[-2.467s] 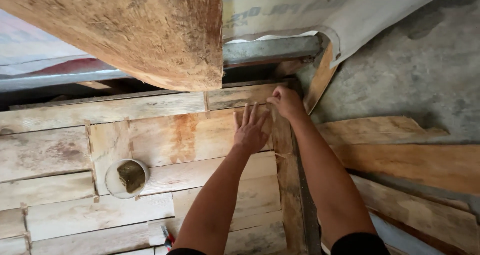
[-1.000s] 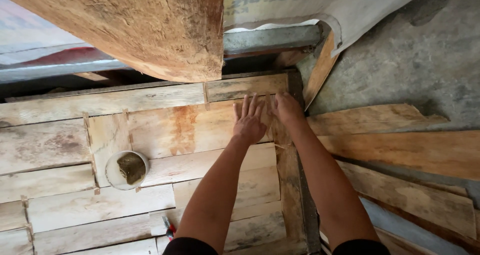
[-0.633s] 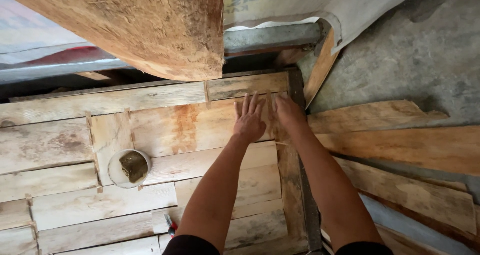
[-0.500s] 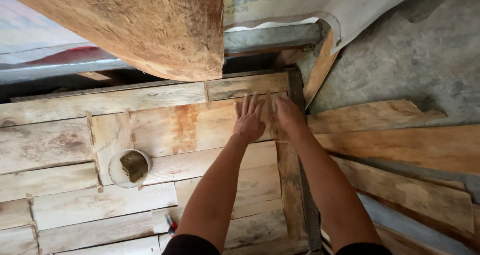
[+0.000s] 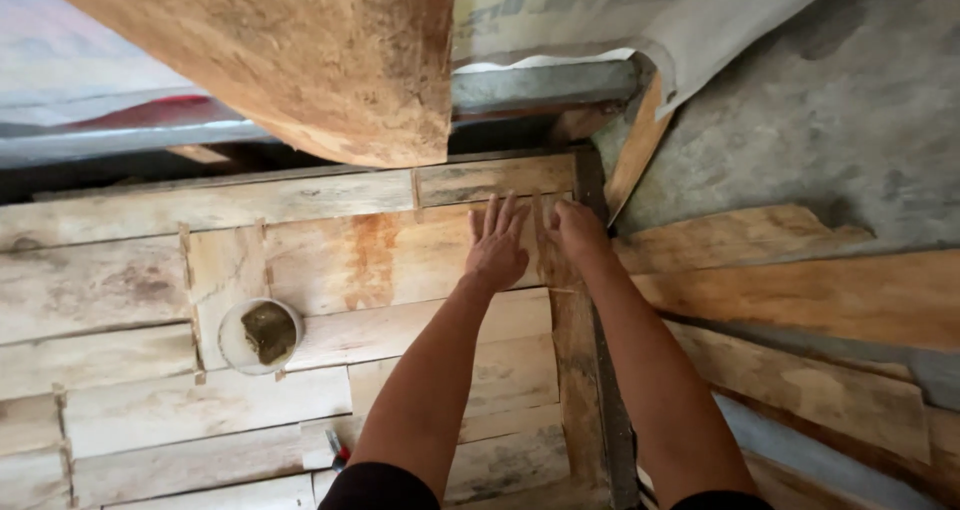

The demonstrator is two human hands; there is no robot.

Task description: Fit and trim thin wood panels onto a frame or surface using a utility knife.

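Both hands press the wood panel (image 5: 400,260): left hand (image 5: 497,250) flat, fingers spread; right hand (image 5: 578,235) apparently curled at its edge, grip unclear. Seating step; next needs steady pressure.

Thick wooden beam (image 5: 300,60) overhead, white bowl (image 5: 260,336) of brownish paste, grey concrete wall (image 5: 820,120), pale plastic sheet (image 5: 640,10)

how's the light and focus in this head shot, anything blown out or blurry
Head view: soft, even daylight, no hard shadows; left hand and right hand on the wooden planks look sharp; the white sheet at top is bright, nearly washed out; the gap under the big beam is dark; slight wide-angle bending at the edges.
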